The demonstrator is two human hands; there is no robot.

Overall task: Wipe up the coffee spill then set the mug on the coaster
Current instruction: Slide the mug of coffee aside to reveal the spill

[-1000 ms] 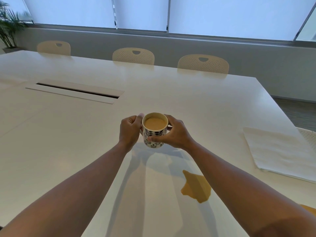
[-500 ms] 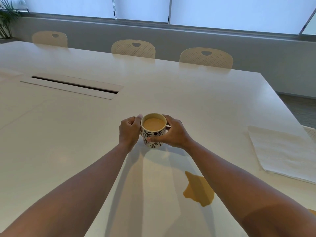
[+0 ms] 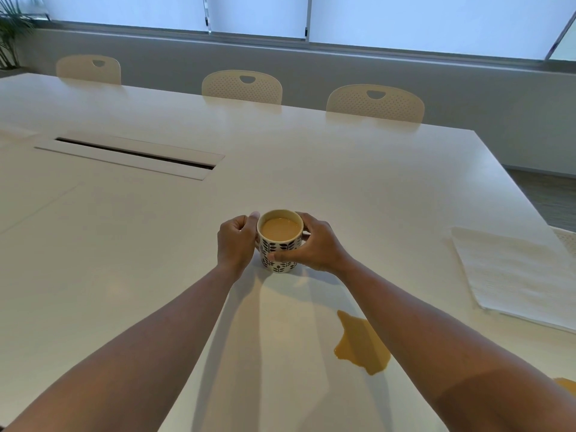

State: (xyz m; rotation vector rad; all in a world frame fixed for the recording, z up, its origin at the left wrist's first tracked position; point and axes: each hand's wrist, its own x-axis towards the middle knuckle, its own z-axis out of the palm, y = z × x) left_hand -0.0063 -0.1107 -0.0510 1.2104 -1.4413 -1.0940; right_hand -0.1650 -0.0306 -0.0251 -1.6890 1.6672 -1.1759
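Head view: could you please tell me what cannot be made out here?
- Coaster: none shows in the head view.
- Mug handle: hidden behind the left hand.
- Spill: its right side runs under the right forearm; a second patch is cut by the right edge.
- Towel: cut by the right edge.

Bare table [image 3: 358, 169] beyond mug [image 3: 279, 244], coffee spill [image 3: 361, 347] nearer — paper towel [image 3: 511, 272] at right edge

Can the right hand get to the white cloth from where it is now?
Probably yes: the cloth lies flat to the right, with bare table between. But the right hand grips the mug and must let go first.
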